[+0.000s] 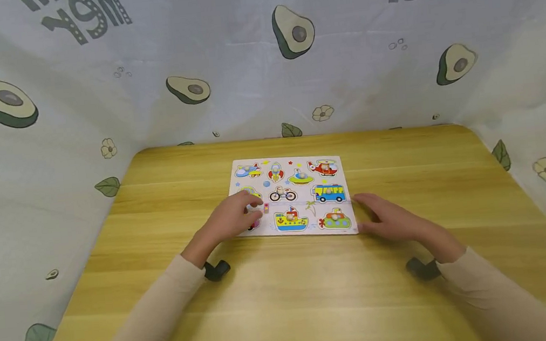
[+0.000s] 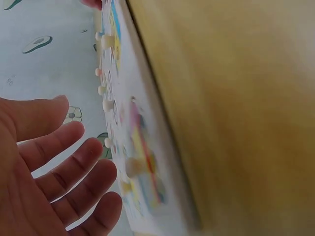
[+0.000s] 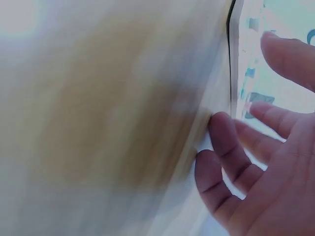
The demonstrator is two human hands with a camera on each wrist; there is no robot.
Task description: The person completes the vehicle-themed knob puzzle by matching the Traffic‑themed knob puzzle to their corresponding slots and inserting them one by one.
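Note:
A white wooden peg puzzle board (image 1: 313,231) with vehicle pictures lies on the table. My left hand (image 1: 230,216) is above its left side, partly covering a car piece (image 1: 253,190) and another piece below it. In the left wrist view, the fingers are spread and loosely bent, with nothing between them. Beside the board's right edge is my right hand (image 1: 394,219), thumb and fingers apart and holding nothing; whether it touches the edge I cannot tell. The bus (image 1: 323,194), ship (image 1: 285,225), submarine (image 1: 328,223), bicycle (image 1: 282,194) and helicopter (image 1: 333,168) pieces sit in the board, with small knobs.
The wooden table (image 1: 289,299) extends around the board on all sides. Behind it and along both sides hangs a pale curtain (image 1: 242,102) printed with avocados. A black wrist strap with a small mount (image 1: 217,270) sits on each wrist.

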